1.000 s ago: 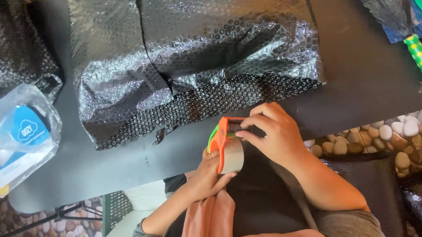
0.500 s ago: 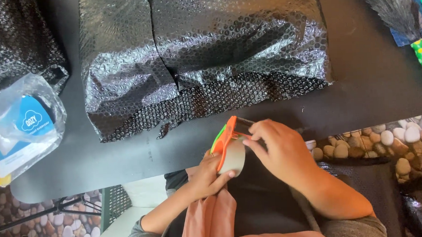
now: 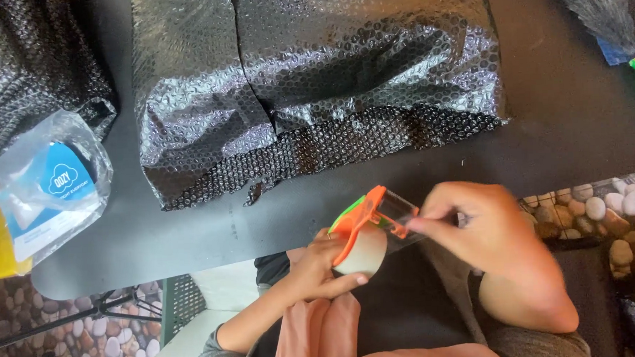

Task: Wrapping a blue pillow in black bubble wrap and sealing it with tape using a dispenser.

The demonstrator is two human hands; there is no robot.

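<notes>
The left hand [image 3: 321, 267] grips the orange tape dispenser [image 3: 366, 219] with its roll of tape [image 3: 363, 251], just in front of the near edge of the black table [image 3: 212, 226]. The right hand [image 3: 487, 228] pinches the clear tape end [image 3: 404, 209] between thumb and fingers. Compared with 0.5 second ago, this hand is now farther to the right, so more tape is stretched out. The black bubble-wrapped parcel [image 3: 313, 79] lies on the table as before. 1 clear plastic packet [image 3: 43, 187] rests at the left.
</notes>
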